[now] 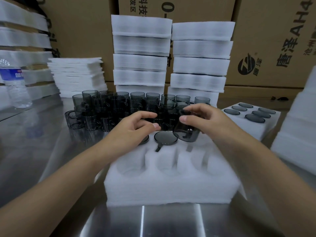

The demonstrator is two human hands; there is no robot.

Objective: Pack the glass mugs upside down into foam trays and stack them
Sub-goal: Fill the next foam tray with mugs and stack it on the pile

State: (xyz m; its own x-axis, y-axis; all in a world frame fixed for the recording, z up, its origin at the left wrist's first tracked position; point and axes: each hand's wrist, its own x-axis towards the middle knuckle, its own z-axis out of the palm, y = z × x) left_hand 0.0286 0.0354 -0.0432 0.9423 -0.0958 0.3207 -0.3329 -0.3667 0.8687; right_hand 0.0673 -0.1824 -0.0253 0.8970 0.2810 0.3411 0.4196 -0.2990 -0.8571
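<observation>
While the tilted mug (pixel 186 130) is being pinched by the right hand (pixel 208 117), left hand (pixel 133 129) loosely spread, it is best being levelled above the tray's (pixel 171 190) corner pocket.

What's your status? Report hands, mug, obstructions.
Right hand grips mug, tilted above far-right slot of foam tray. Left hand holds nothing. Seated mug beside slot; nothing blocking.

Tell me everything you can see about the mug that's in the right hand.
The mug is smoky grey see-through glass, its handle showing darkly through the wall. The right hand grips it between thumb and fingers, tilted, over the far right pocket of the near foam tray, beside a seated mug that is upside down.
</observation>
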